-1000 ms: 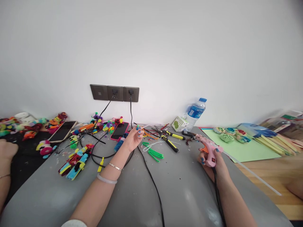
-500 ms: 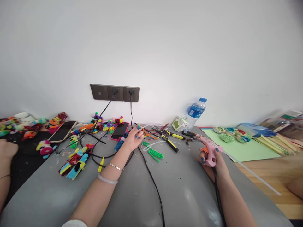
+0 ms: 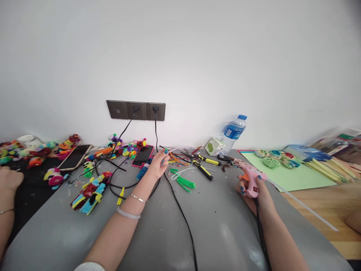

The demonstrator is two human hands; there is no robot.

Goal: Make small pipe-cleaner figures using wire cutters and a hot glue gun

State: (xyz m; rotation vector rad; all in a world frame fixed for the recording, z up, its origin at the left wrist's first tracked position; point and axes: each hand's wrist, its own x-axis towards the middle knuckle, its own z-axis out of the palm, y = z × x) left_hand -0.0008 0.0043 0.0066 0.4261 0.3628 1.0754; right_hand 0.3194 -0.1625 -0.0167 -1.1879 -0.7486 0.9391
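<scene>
My left hand [image 3: 158, 165] is stretched out over the grey table [image 3: 214, 226], its fingertips pinched on a small piece by the orange pipe cleaners [image 3: 178, 159]; I cannot make out what it is. My right hand [image 3: 255, 190] grips a pink hot glue gun [image 3: 248, 174] with its nozzle pointing left and a clear glue stick [image 3: 303, 205] trailing out behind it. Green pipe cleaners [image 3: 184, 182] lie between my hands. Yellow-handled pliers [image 3: 203, 170] lie just beyond them.
Wall sockets [image 3: 135, 110] feed black cables [image 3: 180, 214] across the table. Two phones [image 3: 142, 155] [image 3: 74, 156] and colourful pipe-cleaner figures [image 3: 90, 192] lie left. A water bottle [image 3: 233, 132], a small green box [image 3: 213, 146] and a green sheet [image 3: 293, 175] with craft flowers lie right. Another person's hand [image 3: 8, 180] is at far left.
The view has shifted slightly. My left hand has dipped a little toward the table; my right hand with the glue gun stays where it was.
</scene>
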